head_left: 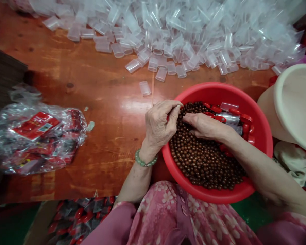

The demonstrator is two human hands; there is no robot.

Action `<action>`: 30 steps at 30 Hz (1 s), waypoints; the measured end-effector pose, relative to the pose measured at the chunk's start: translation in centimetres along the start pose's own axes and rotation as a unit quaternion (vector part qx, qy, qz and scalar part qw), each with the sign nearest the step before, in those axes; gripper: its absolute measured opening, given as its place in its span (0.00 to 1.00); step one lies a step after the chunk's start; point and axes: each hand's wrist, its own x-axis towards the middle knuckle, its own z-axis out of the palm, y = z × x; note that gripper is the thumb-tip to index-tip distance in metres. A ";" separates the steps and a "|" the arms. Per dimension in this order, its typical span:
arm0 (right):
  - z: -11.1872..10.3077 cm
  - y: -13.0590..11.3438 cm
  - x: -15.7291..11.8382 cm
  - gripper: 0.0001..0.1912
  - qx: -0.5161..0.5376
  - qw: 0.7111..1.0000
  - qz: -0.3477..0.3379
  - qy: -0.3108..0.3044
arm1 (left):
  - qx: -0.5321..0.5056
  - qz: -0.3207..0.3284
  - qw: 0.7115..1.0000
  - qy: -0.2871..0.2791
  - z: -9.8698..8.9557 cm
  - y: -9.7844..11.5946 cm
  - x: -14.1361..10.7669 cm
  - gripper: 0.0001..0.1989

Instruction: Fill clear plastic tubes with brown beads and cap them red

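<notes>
A red plastic basin (219,89) holds a heap of small round brown beads (204,163). At the basin's left rim, my left hand (162,124) is closed with thumb and index finger together. A bit of red shows between its fingers, but what it grips is mostly hidden. My right hand (204,126) is over the beads, its fingers curled with their tips among them; anything inside is hidden. Behind that hand, several red-capped clear tubes (228,118) lie on the beads, along with red caps (246,118).
A large pile of clear plastic sleeves (168,30) spreads along the table's far side, one loose sleeve (145,88) nearer me. On the left lies a clear bag of red packets (38,132). A cream bucket (277,105) stands right; a box of red-capped pieces (78,217) sits below the edge.
</notes>
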 end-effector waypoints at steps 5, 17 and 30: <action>0.5 1.1 -0.2 0.16 0.184 0.982 -0.026 0.016 | -0.004 -0.001 1.000 0.001 -0.1 -0.1 -0.2 0.09; -1.6 0.9 -2.6 0.22 0.469 0.882 -0.032 0.041 | -0.200 -0.083 0.973 -0.084 -2.3 2.7 -1.4 0.15; -2.2 1.5 -3.9 0.21 0.558 0.824 -0.073 0.066 | -0.316 -0.179 0.902 -0.235 0.0 2.5 -2.0 0.34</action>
